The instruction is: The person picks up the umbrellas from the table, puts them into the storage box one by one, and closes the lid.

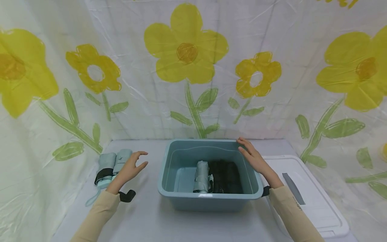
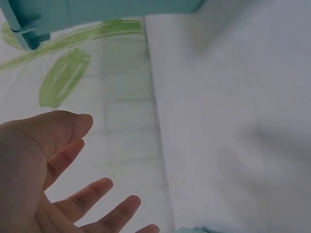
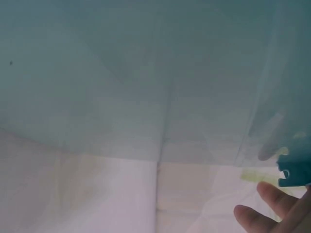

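A blue-green plastic storage bin (image 1: 208,203) stands in the middle of the table. Inside it, a rolled pale blue-grey bundle (image 1: 201,176) lies beside dark, folded-looking items (image 1: 225,176) whose kind I cannot tell. My right hand (image 1: 255,159) is at the bin's right rim, fingers extended toward the back corner; the right wrist view shows its fingers (image 3: 255,221) close under the rim. Left of the bin my left hand (image 1: 133,168) hovers with spread, slightly bent fingers and holds nothing. Nearest to it are two rolled pale blue bundles (image 1: 107,161), one with a black band, partly hidden by the forearm.
A white lid (image 1: 314,198) with a grey strip lies on the table right of the bin, partly under my right forearm. A pale blue loop (image 1: 92,200) sticks out by the left bundles. Flower-printed sheeting (image 1: 136,117) encloses the table's back and sides.
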Action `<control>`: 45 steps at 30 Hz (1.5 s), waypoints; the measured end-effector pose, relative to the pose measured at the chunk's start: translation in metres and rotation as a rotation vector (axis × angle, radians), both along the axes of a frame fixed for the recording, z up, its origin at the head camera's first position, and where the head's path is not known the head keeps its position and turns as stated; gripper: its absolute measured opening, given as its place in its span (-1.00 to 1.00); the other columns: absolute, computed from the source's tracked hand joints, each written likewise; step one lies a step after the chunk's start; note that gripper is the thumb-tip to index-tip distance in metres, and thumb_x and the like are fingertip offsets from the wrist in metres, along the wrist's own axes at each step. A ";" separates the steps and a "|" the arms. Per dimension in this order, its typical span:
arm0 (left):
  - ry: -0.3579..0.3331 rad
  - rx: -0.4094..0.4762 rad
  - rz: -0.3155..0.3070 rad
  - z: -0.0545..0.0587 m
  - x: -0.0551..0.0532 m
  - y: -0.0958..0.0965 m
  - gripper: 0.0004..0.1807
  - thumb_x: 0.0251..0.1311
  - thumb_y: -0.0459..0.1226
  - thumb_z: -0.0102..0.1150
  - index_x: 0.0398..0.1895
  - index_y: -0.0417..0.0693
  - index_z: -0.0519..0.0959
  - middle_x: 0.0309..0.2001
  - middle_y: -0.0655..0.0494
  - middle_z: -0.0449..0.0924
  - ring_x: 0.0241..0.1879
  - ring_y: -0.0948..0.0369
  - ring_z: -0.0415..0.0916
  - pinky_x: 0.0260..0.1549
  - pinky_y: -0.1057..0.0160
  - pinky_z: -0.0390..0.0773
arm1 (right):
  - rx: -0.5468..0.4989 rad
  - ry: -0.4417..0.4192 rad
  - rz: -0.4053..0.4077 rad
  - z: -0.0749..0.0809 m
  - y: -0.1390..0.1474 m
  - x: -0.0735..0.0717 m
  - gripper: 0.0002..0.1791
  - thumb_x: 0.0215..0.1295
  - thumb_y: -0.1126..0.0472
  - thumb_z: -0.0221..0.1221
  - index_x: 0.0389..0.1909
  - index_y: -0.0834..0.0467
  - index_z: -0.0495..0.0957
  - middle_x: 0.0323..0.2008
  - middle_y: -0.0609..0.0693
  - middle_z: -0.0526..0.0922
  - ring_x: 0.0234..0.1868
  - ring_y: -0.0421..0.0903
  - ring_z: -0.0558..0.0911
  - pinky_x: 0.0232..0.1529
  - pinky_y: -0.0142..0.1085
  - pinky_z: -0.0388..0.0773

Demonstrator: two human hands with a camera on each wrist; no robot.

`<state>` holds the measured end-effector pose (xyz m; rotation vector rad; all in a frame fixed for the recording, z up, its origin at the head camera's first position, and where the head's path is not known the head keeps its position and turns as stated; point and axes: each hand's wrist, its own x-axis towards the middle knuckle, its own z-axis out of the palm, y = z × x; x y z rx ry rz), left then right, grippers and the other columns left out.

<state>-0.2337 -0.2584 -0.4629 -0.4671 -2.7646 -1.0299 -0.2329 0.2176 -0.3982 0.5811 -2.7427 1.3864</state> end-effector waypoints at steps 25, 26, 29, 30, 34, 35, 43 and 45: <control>-0.043 -0.243 0.214 -0.041 -0.006 -0.042 -0.59 0.12 -0.34 0.17 0.05 -0.28 0.41 0.15 -0.51 0.19 0.13 -0.46 0.09 0.00 -0.38 0.18 | -0.012 0.022 0.011 -0.034 0.016 -0.026 -0.44 0.47 -0.01 -0.19 0.38 0.17 0.11 0.43 0.15 -0.06 0.42 0.17 -0.05 0.25 0.24 0.02; -0.059 -0.254 0.220 -0.043 -0.007 -0.043 -0.58 0.12 -0.34 0.18 0.06 -0.27 0.41 0.17 -0.53 0.16 0.13 -0.48 0.06 -0.01 -0.40 0.16 | -0.012 0.025 0.010 -0.034 0.015 -0.026 -0.44 0.47 -0.01 -0.19 0.38 0.18 0.11 0.43 0.15 -0.05 0.42 0.17 -0.05 0.25 0.24 0.02; -0.110 -0.272 0.242 -0.047 -0.009 -0.048 -0.55 0.09 -0.34 0.20 0.08 -0.24 0.38 0.22 -0.55 0.05 0.14 -0.52 -0.02 -0.04 -0.48 0.08 | -0.009 0.032 0.007 -0.034 0.016 -0.025 -0.44 0.48 0.01 -0.20 0.37 0.20 0.11 0.43 0.17 -0.05 0.42 0.18 -0.05 0.24 0.24 0.02; -0.122 -0.277 0.249 -0.047 -0.009 -0.049 -0.54 0.08 -0.34 0.20 0.08 -0.24 0.38 0.23 -0.55 0.02 0.14 -0.53 -0.04 -0.05 -0.49 0.06 | -0.013 0.034 0.006 -0.034 0.016 -0.025 -0.44 0.48 0.01 -0.19 0.37 0.21 0.11 0.43 0.17 -0.05 0.42 0.19 -0.05 0.24 0.25 0.02; -0.132 -0.315 0.279 -0.049 -0.012 -0.051 -0.52 0.07 -0.35 0.20 0.09 -0.24 0.37 0.24 -0.55 -0.02 0.11 -0.55 -0.02 -0.07 -0.50 0.08 | -0.014 0.038 0.006 -0.034 0.016 -0.024 -0.44 0.48 0.02 -0.19 0.37 0.23 0.11 0.42 0.19 -0.05 0.41 0.21 -0.05 0.23 0.26 0.01; -0.129 -0.331 0.286 -0.049 -0.012 -0.051 -0.52 0.06 -0.35 0.21 0.09 -0.24 0.37 0.23 -0.55 -0.01 0.09 -0.55 0.00 -0.09 -0.50 0.11 | -0.013 0.038 0.006 -0.034 0.016 -0.024 -0.44 0.48 0.02 -0.19 0.37 0.23 0.11 0.42 0.19 -0.05 0.42 0.21 -0.05 0.23 0.26 0.01; -0.112 -0.384 0.341 -0.046 -0.026 -0.055 -0.49 -0.02 -0.39 0.19 0.07 -0.30 0.38 0.07 -0.58 0.12 -0.28 -0.38 0.21 -0.35 -0.29 0.34 | -0.017 0.031 0.006 -0.034 0.016 -0.024 -0.45 0.48 0.02 -0.19 0.37 0.21 0.11 0.43 0.18 -0.05 0.42 0.19 -0.05 0.24 0.25 0.01; -0.120 -0.386 0.336 -0.046 -0.028 -0.057 -0.50 -0.03 -0.40 0.18 0.06 -0.29 0.38 0.02 -0.58 0.14 -0.30 -0.34 0.21 -0.36 -0.25 0.35 | -0.017 0.030 0.008 -0.033 0.016 -0.024 -0.44 0.48 0.02 -0.19 0.37 0.21 0.11 0.43 0.18 -0.05 0.42 0.20 -0.05 0.24 0.26 0.01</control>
